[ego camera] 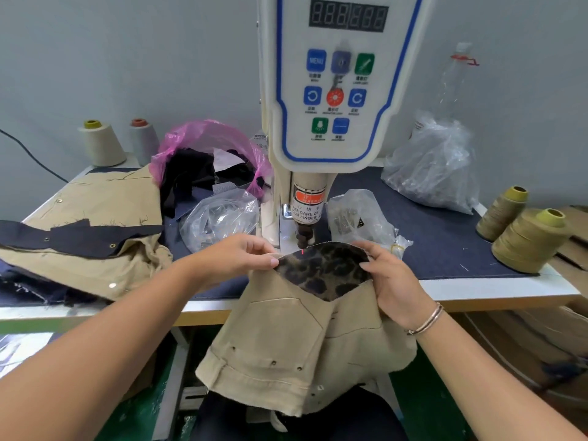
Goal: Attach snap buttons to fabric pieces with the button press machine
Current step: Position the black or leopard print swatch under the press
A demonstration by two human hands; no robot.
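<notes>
A tan fabric piece (286,338) with a leopard-print lining (321,268) hangs over the table's front edge, its top edge lying under the press head (305,237) of the white button press machine (334,90). A red laser dot shows on the lining's far edge. My left hand (241,256) pinches the left edge of the lining. My right hand (388,278) grips the right edge, fingers curled over it. Several snap buttons are set along the tan piece's lower hem.
A pile of tan and navy fabric pieces (89,237) lies at the left. Clear bags of snap parts (219,214), (359,218), (432,167) and a pink bag (206,144) surround the machine. Thread cones stand at back left (101,144) and right (528,240).
</notes>
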